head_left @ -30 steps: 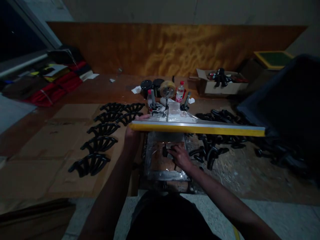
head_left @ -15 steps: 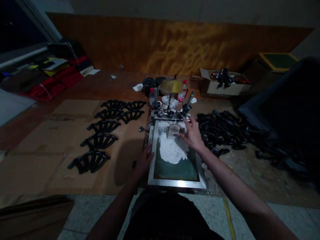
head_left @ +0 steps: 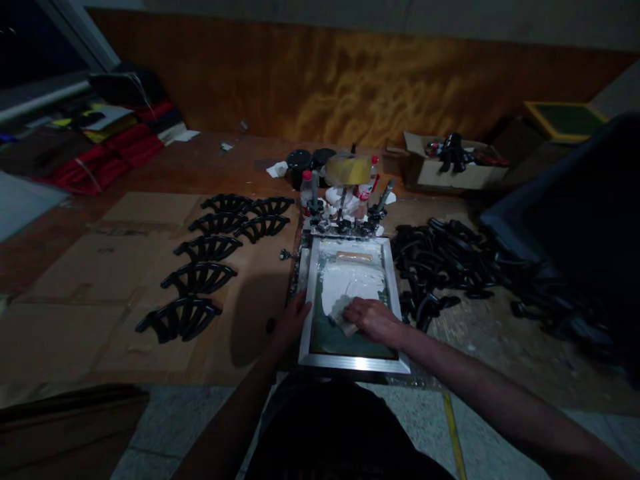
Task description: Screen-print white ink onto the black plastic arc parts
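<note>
A wide wooden worktop [head_left: 210,170] runs under a brown panelled back wall, with flattened cardboard sheets [head_left: 100,293] spread over its left part. On that cardboard lie rows of black curved plastic parts [head_left: 200,277], set out apart from one another, while a loose heap of the same black parts [head_left: 450,260] sits to the right of the printing frame. A dark bulky shape fills the right edge of the view. Farther back stand an open cardboard box [head_left: 450,173] holding black pieces, and red folded cloth [head_left: 115,150] at far left.

In the middle, near the person, the aluminium screen frame [head_left: 395,293] lies flat, clamped at its far end by black hinge clamps [head_left: 345,223]. White ink [head_left: 350,277] covers the upper part of its mesh; the near part shows dark green. Behind the clamps stand small bottles and dark jars [head_left: 307,160].

The left hand [head_left: 293,323] rests on the frame's left rail, its grip loose, fingers laid flat over the edge. The right hand [head_left: 373,319] has its grip closed on a pale squeegee [head_left: 343,317] that sits on the mesh at the lower border of the ink.
</note>
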A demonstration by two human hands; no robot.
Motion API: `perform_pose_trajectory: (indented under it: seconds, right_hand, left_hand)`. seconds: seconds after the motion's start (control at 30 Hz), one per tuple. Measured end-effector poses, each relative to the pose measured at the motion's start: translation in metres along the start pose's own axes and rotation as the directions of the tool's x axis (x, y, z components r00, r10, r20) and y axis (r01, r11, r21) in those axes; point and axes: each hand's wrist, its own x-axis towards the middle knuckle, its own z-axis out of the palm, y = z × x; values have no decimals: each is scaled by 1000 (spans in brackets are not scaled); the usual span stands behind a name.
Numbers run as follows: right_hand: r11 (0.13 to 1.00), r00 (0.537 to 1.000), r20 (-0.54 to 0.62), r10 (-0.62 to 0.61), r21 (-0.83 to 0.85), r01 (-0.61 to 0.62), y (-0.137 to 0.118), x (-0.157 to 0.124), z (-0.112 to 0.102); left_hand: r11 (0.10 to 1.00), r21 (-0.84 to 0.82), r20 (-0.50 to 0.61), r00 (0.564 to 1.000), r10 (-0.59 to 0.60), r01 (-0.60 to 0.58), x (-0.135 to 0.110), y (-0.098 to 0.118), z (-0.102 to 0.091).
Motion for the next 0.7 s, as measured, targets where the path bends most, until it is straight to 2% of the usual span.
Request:
perform_pose_trajectory:
  seconds: [0.1, 0.17, 0.27, 0.33, 0.4, 0.47, 0.53, 0.6, 0.63, 0.7]
  right_hand:
    - [996, 993, -84, 83, 35, -80, 5, 8, -7]
    - [994, 980, -164, 109, 6, -109, 5, 11, -1]
    - [999, 981, -195, 25, -43, -33, 1, 3, 18]
    - [1000, 983, -185, -16, -27, 11, 0, -1, 23]
    - [1000, 980, -196, 24, 5, -24, 1, 5, 15]
    - [990, 962, -230, 144, 40, -138, 8, 20, -7]
    - [958, 913, -289, 288, 70, -279, 24, 34, -35]
    - [915, 829, -391, 399, 107, -390, 50, 36, -60]
    - [891, 768, -460, 446, 143, -431, 66, 30, -69]
    - [825, 596, -586, 548, 262, -501, 99, 7, -75]
  left_hand:
    - [998, -56, 5, 1000, 11, -11, 0, 1, 0]
    - [996, -90, 3, 1000, -5, 5, -1, 1, 0]
    - [992, -127, 1, 1000, -23, 23, -2, 2, 0]
    - [990, -140, -9, 999, -30, 29, -3, 4, -1]
    - [988, -149, -11, 999, -34, 32, -3, 6, -4]
    - [985, -167, 14, 999, -40, 42, -3, 12, -9]
    - [975, -217, 40, 999, -37, 45, -7, 24, -16]
    - [965, -261, 6, 1000, -28, 28, -12, 43, -25]
    - [964, -267, -36, 999, -15, 5, -16, 55, -30]
    - [967, -236, -148, 987, 56, -91, -20, 81, -38]
